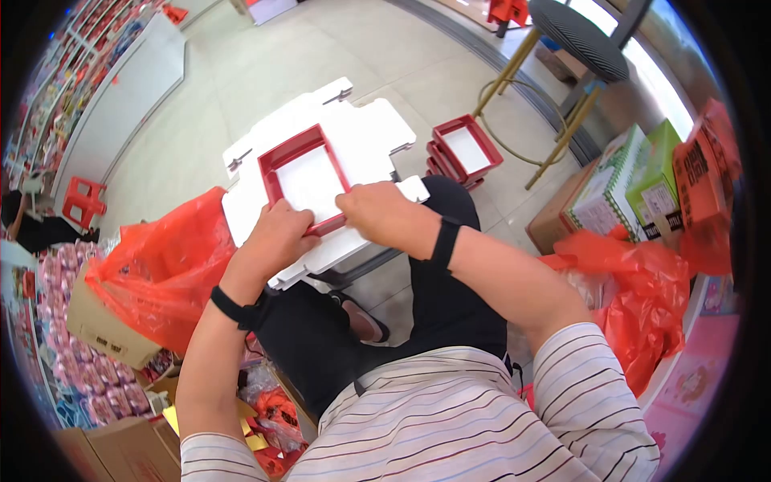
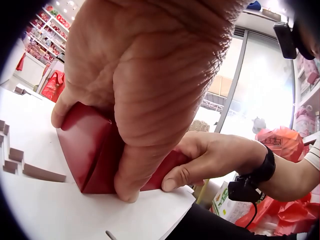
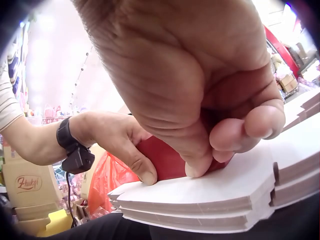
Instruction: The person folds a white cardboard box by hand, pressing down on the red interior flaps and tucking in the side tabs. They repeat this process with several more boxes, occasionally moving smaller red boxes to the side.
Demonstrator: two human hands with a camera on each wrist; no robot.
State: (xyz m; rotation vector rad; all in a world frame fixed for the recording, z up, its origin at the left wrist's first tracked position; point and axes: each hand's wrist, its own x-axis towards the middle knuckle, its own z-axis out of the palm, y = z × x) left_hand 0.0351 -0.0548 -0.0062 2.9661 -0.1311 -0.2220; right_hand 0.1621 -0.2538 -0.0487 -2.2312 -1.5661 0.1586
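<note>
A dark red open box (image 1: pixel 291 148) with a white inside bottom lies on a stack of flat white cardboard sheets (image 1: pixel 377 124) in front of the person. At the box's near left corner, the left hand (image 1: pixel 277 237) grips the wall, thumb on one side and fingers over the other, as the left wrist view shows. The right hand (image 1: pixel 381 210) pinches the near right corner, its thumb low on the red outer wall (image 3: pixel 162 159) and its other fingers curled in the right wrist view. Both thumbs come down close to the top white sheet.
Several finished red trays (image 1: pixel 440 157) are stacked on the floor to the right. A stool (image 1: pixel 578 36) and green-white cartons (image 1: pixel 610 181) stand beyond. Red plastic bags (image 1: pixel 173 261) and a brown carton (image 1: pixel 112 317) lie left; another red bag (image 1: pixel 642 305) lies right.
</note>
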